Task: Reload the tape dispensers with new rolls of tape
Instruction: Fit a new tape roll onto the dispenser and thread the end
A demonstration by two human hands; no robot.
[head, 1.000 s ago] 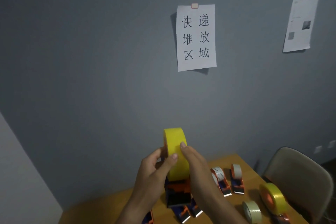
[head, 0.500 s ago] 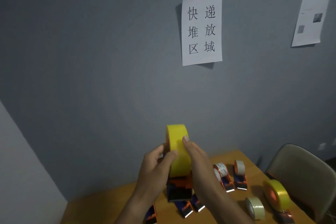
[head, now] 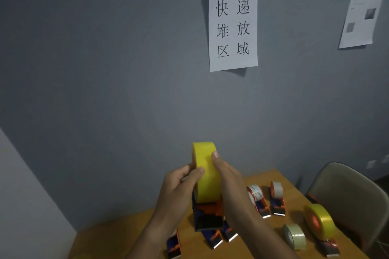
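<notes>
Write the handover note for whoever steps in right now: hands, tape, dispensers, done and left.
Left hand and right hand grip the yellow roll, seated in the raised dispenser.
Done, it seems: yellow loaded dispenser at right, two white-roll ones behind.
Left: loose clear roll on the table; dispensers below the hands look unloaded, partly hidden.

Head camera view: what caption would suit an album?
Both hands hold a yellow tape roll in a dispenser above a wooden table.

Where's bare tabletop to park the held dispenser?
Bare: table's far strip behind the two white-roll dispensers; near-left corner, left of the empty dispenser. Crowded: right side around the loose clear roll and yellow-roll dispenser.
</notes>
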